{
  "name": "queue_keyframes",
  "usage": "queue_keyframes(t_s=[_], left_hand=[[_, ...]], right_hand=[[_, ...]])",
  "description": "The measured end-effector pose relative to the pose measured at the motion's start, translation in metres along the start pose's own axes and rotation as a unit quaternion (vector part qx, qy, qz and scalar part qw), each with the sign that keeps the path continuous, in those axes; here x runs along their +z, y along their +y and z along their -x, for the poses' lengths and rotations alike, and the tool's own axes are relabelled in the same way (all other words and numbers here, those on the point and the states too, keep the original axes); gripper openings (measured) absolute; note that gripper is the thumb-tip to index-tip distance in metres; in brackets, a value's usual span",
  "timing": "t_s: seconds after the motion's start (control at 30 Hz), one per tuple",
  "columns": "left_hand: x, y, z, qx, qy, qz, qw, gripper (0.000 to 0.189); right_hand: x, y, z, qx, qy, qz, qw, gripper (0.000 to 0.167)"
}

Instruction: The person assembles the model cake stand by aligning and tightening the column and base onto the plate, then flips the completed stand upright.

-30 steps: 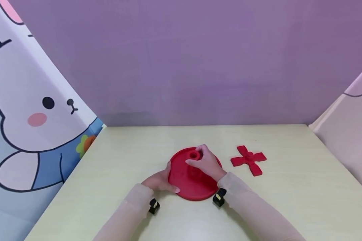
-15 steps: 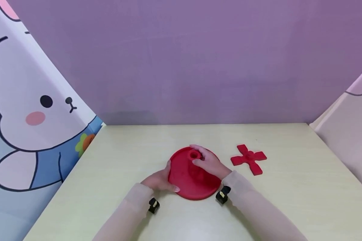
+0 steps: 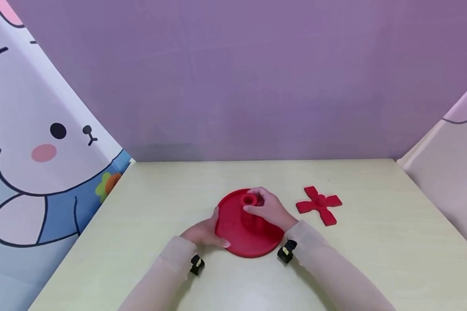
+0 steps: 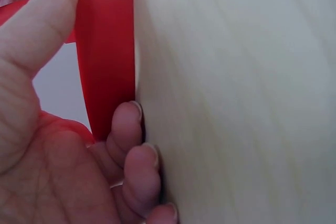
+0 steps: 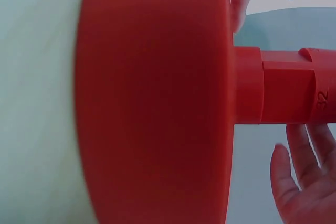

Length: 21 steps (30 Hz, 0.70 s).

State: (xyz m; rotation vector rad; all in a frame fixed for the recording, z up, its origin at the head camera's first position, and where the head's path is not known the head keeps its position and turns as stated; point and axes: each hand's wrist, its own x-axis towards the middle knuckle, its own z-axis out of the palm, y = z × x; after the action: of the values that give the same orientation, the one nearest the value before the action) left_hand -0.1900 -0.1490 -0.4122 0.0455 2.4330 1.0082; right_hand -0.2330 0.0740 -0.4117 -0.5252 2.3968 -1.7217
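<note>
A shallow red round base (image 3: 231, 226) with a raised rim lies on the table. My left hand (image 3: 204, 233) holds its left side, thumb on the front rim and fingers at the outer edge; in the left wrist view the fingers curl by the red rim wall (image 4: 107, 51). From the middle of the base rises a red tube (image 3: 247, 219) with a hole in its top. My right hand (image 3: 270, 212) grips the upper part of this tube, thumb in front and fingers behind. The right wrist view shows the tube (image 5: 289, 90) with a raised "32", fingers below it.
A flat red cross-shaped piece (image 3: 320, 200) with a small round hub lies on the table to the right of the base. The pale wooden table (image 3: 159, 185) ends at a purple back panel (image 3: 257, 86). A side panel (image 3: 35, 108) with a cartoon animal stands at left.
My right fingers have shifted around the top of the tube, and the right wrist has moved slightly right. The left hand keeps its hold on the base.
</note>
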Motion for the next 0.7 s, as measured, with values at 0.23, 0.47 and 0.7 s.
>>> queue_keyframes(t_s=[0.23,0.47,0.7], left_hand=[[-0.001,0.001,0.0,0.002,-0.004,0.002,1.0,0.12],[-0.001,0.002,0.002,0.006,0.001,-0.003,1.0,0.119],[-0.001,0.002,0.002,0.009,0.0,0.0,1.0,0.119]], right_hand=[[0.006,-0.006,-0.001,0.01,0.021,0.023,0.9995,0.059],[0.001,-0.003,0.0,-0.019,0.002,0.044,0.9989,0.045],[-0.009,-0.004,0.001,-0.04,-0.031,0.05,0.9975,0.042]])
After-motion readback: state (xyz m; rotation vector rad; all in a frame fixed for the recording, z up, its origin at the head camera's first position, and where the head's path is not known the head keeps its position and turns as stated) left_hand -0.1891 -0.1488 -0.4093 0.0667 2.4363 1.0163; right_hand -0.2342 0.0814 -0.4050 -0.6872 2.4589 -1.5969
